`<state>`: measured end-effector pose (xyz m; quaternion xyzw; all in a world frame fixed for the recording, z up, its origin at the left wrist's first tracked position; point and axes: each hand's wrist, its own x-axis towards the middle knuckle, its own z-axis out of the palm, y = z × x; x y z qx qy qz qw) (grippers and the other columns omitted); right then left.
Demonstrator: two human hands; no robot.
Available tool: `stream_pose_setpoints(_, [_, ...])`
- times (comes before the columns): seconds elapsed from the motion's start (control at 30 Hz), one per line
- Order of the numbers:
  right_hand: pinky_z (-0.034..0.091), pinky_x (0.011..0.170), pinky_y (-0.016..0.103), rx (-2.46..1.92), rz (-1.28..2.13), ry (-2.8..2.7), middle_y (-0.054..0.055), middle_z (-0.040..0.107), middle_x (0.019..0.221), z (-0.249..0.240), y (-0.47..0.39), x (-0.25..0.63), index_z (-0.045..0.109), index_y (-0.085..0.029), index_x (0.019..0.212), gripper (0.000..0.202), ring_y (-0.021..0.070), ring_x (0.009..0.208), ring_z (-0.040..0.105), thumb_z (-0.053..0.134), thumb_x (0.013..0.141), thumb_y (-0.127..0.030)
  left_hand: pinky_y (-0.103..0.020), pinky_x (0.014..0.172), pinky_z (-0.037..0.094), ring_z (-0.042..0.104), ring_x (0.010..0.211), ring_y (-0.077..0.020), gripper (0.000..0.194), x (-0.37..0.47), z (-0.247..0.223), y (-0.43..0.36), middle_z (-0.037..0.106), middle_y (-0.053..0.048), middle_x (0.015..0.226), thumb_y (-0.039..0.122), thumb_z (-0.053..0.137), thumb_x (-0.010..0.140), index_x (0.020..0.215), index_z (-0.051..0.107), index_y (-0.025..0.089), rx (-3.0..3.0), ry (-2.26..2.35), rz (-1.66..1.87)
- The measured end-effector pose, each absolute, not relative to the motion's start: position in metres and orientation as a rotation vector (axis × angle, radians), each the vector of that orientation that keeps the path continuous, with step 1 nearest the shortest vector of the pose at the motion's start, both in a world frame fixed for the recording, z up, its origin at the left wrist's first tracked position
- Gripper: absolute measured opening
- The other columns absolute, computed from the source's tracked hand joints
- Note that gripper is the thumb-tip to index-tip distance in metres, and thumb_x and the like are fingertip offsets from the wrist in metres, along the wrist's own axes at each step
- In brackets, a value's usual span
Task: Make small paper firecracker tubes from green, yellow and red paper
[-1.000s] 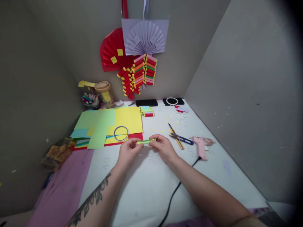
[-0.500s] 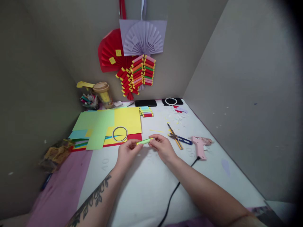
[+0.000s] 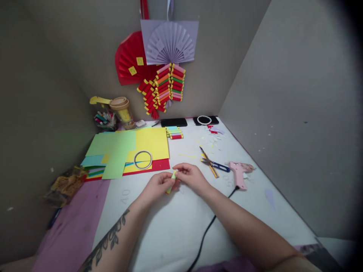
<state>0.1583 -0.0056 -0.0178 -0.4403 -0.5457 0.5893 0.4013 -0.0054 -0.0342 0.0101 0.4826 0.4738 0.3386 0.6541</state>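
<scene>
A small light-green paper roll (image 3: 173,176) with yellow at its ends is held between both hands above the table. My left hand (image 3: 159,186) is closed around its middle, thumb on top. The fingers of my right hand (image 3: 189,176) pinch its upper end. The roll tilts, its lower yellow end poking out under my left thumb; part of it is hidden by the fingers. Just beyond the hands lie sheets of coloured paper (image 3: 153,141) with a roll of tape (image 3: 143,160) on top. Several finished paper rolls (image 3: 175,133) lie in a row behind.
To the right are a utility knife (image 3: 213,170), thread snips (image 3: 221,166) and a pink glue gun (image 3: 239,175) with its black cord (image 3: 204,236). Phones (image 3: 174,122) lie at the back. Paper fans (image 3: 171,43) with firecracker strings hang on the wall. Paper scraps lie at the back right.
The green roll has turned from nearly level to steeply tilted. My hands have come closer together, the left one now covering more of the roll. The view has shifted slightly.
</scene>
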Motion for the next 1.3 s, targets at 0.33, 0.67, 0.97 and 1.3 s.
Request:
stream_pose_setpoints(0.33, [0.032, 0.106, 0.045, -1.005, 0.938, -2.015, 0.011, 0.041, 0.136, -0.004, -0.018, 0.156, 0.03, -0.026, 0.141, 0.083, 0.0262, 0.128, 0.036, 0.068, 0.068, -0.021, -0.028, 0.063, 0.052, 0.066, 0.075, -0.0187, 0.035, -0.007, 0.004, -0.032, 0.069, -0.011, 0.09, 0.033, 0.076, 0.068, 0.091, 0.059, 0.012, 0.68, 0.951, 0.925])
stream_pose_setpoints(0.67, [0.039, 0.098, 0.043, -1.094, 0.863, -1.953, 0.012, 0.043, 0.126, -0.012, -0.026, 0.148, 0.032, -0.022, 0.136, 0.079, 0.0255, 0.118, 0.044, 0.071, 0.068, -0.03, -0.026, 0.07, 0.052, 0.067, 0.079, -0.016, 0.035, -0.007, 0.004, -0.027, 0.069, -0.007, 0.091, 0.03, 0.077, 0.068, 0.093, 0.057, 0.015, 0.553, 0.959, 1.196])
stream_pose_setpoints(0.97, [0.043, 0.061, 0.026, -1.157, 1.114, -1.713, -0.004, 0.059, 0.074, -0.015, -0.033, 0.131, 0.042, -0.025, 0.108, 0.032, 0.0133, 0.062, 0.057, 0.054, 0.08, -0.023, -0.029, 0.087, 0.049, 0.064, 0.093, -0.0144, 0.031, 0.001, -0.004, -0.028, 0.069, -0.002, 0.093, 0.031, 0.075, 0.071, 0.092, 0.056, 0.02, 0.44, 0.891, 1.454])
stream_pose_setpoints(1.3, [0.041, 0.06, 0.028, -1.51, 0.678, -1.723, 0.001, 0.063, 0.081, -0.013, 0.011, 0.185, 0.051, -0.023, 0.102, 0.024, 0.0152, 0.062, 0.057, 0.055, 0.079, -0.03, -0.026, 0.082, 0.048, 0.066, 0.089, -0.0133, 0.032, -0.043, 0.006, -0.007, 0.069, -0.003, 0.098, 0.037, 0.071, 0.073, 0.095, 0.054, 0.02, 0.61, 1.123, 1.634])
